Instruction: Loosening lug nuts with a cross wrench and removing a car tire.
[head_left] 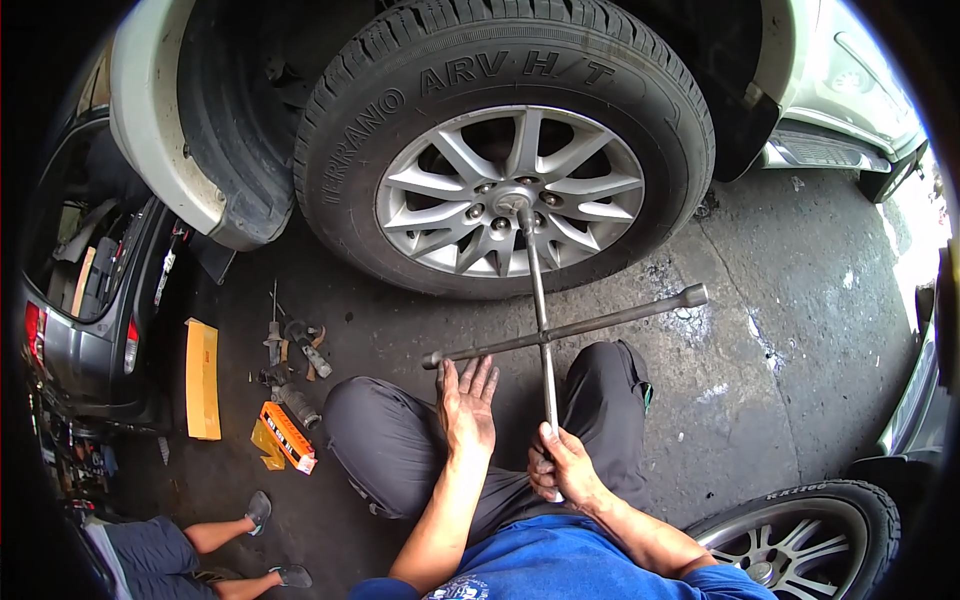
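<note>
A steel cross lug wrench (580, 326) reaches from my lap up to the alloy wheel (436, 180) on a white vehicle, its far end against the hub area among the lug nuts; exactly which part it sits on is unclear. My right hand (560, 462) is wrapped round the wrench's near arm. My left hand (466, 405) is open, palm up, with fingertips at or just below the left end of the crossbar; contact is hard to tell. Around the wheel is a black tire (340, 220). My bent knees lie beneath the wrench.
Left on the floor are metal tools or parts (300, 350), an orange box (290, 436) and a yellow cardboard piece (202, 378). A dark car (105, 370) and another person's legs (215, 533) are at left. A loose wheel (840, 535) lies bottom right, near another vehicle.
</note>
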